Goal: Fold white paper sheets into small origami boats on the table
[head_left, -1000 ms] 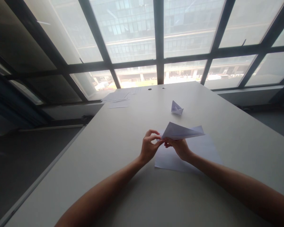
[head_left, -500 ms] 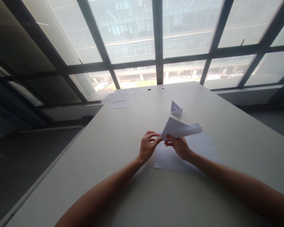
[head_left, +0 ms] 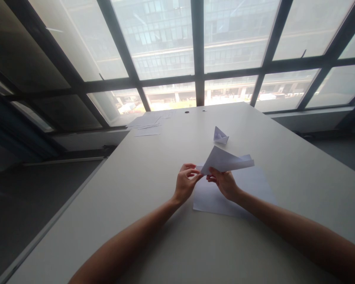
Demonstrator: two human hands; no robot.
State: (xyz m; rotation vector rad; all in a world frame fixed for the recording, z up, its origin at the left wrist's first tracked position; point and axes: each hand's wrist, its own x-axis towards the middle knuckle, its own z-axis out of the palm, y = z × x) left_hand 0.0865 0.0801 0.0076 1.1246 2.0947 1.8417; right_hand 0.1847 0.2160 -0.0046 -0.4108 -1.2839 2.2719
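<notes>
A folded white paper (head_left: 226,161), triangular with a pointed left corner, is held a little above the table. My right hand (head_left: 223,182) pinches its lower edge from below. My left hand (head_left: 185,183) has its fingertips curled at the paper's pointed left corner, pinching it. Under both hands a flat white sheet (head_left: 248,189) lies on the table. A small finished paper boat (head_left: 221,135) stands farther back on the table.
The long pale table (head_left: 154,173) runs toward a wall of large windows. Several loose paper sheets (head_left: 148,123) lie at its far left corner. Two small round holes (head_left: 187,112) sit near the far edge. The floor drops away on the left.
The folded paper has tilted up on its left side and shifted slightly; both hands stay at its left corner with small finger movements.
</notes>
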